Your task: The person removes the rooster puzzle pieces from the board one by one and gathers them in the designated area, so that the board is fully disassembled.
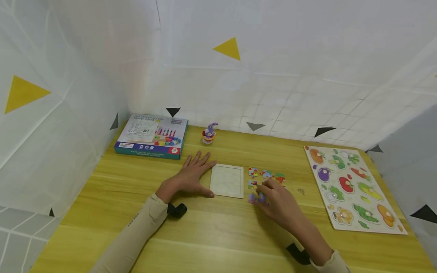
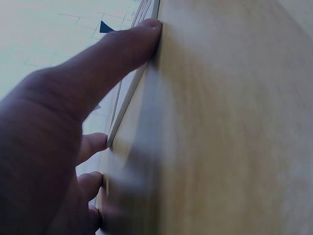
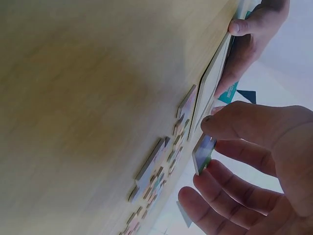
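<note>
A pale, square wooden puzzle tray [image 1: 227,180] with a raised rim lies flat on the table, with no pieces in it. My left hand [image 1: 189,179] has its fingers spread, and the thumb and index finger touch the tray's left edge. To the right of the tray, several colourful jigsaw pieces [image 1: 253,172] lie in loose rows. Over them, my right hand [image 1: 281,204] pinches one jigsaw piece [image 3: 203,152] between thumb and fingers. In the right wrist view that piece is tilted and lifted off the table, while other pieces [image 3: 150,166] lie flat below.
At the back left lies a boxed bead toy [image 1: 150,137]. A small purple figurine [image 1: 209,133] stands behind the tray. On the right is a wooden vegetable peg board [image 1: 335,180]. White sheeting [image 1: 290,45] walls the table at the back and sides.
</note>
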Tool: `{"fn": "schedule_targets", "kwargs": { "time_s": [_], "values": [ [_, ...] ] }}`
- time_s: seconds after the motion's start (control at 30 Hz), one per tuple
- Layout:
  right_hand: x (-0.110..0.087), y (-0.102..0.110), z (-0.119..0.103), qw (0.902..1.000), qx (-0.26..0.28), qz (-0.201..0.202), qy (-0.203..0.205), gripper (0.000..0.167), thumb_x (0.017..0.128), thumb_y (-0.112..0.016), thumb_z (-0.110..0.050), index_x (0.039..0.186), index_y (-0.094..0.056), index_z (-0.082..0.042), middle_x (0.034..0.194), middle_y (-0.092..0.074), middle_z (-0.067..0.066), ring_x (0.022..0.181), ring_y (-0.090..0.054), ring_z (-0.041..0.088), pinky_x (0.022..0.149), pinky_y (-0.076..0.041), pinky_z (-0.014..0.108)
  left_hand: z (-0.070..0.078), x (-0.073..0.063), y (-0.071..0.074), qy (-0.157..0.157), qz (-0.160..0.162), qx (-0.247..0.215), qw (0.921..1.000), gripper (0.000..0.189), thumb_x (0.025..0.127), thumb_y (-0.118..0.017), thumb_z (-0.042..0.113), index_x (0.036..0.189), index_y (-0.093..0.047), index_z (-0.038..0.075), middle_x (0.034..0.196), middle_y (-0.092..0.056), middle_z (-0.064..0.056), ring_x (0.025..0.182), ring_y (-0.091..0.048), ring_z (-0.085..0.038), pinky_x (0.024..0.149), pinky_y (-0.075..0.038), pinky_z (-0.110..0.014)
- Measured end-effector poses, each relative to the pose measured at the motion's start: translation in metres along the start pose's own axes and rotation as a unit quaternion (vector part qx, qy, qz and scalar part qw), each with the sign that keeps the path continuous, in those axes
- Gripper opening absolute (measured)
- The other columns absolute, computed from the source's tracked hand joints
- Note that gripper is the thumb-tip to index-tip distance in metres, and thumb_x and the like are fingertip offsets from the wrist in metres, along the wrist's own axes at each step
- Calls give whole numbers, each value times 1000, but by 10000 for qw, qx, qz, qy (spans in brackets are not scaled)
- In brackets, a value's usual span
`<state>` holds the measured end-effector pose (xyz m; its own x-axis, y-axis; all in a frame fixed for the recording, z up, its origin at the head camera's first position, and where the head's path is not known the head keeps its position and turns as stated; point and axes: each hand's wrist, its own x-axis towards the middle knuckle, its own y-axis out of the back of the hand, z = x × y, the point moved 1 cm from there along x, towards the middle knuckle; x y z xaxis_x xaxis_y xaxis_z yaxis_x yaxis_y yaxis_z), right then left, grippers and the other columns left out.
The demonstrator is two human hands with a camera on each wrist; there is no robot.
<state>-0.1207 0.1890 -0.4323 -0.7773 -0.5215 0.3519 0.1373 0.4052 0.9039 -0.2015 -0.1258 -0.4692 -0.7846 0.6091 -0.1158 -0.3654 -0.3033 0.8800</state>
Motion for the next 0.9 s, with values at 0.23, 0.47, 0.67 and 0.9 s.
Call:
{"fn": "schedule_targets", "kwargs": {
  "time_s": [0.23, 0.47, 0.67, 0.9],
  "values": [
    [-8, 5, 6, 9998, -128, -58, -113, 32, 65, -88, -1, 93, -73, -4, 96, -62, 4, 83, -60, 17, 65, -54, 34, 1, 0, 0, 41, -53, 1, 10000, 113, 74, -70, 75, 162, -21, 24, 168, 2, -8, 151, 14, -34, 117, 11, -56],
    [-15, 11, 17, 9989, -173, -241, -365, 35, 65, -91, -5, 95, -73, -4, 96, -64, 5, 85, -61, 20, 69, -55, 37, 0, 0, 0, 34, -17, 8, 10000, 113, 74, -71, 75, 162, -22, 24, 168, 2, -7, 151, 14, -33, 117, 11, -56],
    [-21, 18, 23, 9983, -217, -276, -469, 34, 65, -91, -6, 94, -73, -5, 95, -63, 4, 83, -60, 19, 65, -53, 38, 1, -1, 0, 28, 7, -35, 10000, 112, 74, -72, 73, 161, -22, 23, 168, 2, -8, 151, 14, -34, 117, 11, -56],
    [-29, 20, 29, 9967, -135, -376, -710, 32, 67, -90, -5, 94, -73, -7, 93, -62, 3, 80, -58, 15, 63, -52, 34, 0, 0, -2, 28, 21, -43, 10000, 112, 74, -72, 73, 162, -22, 23, 168, 2, -8, 151, 13, -34, 118, 10, -55]
  ]
}}
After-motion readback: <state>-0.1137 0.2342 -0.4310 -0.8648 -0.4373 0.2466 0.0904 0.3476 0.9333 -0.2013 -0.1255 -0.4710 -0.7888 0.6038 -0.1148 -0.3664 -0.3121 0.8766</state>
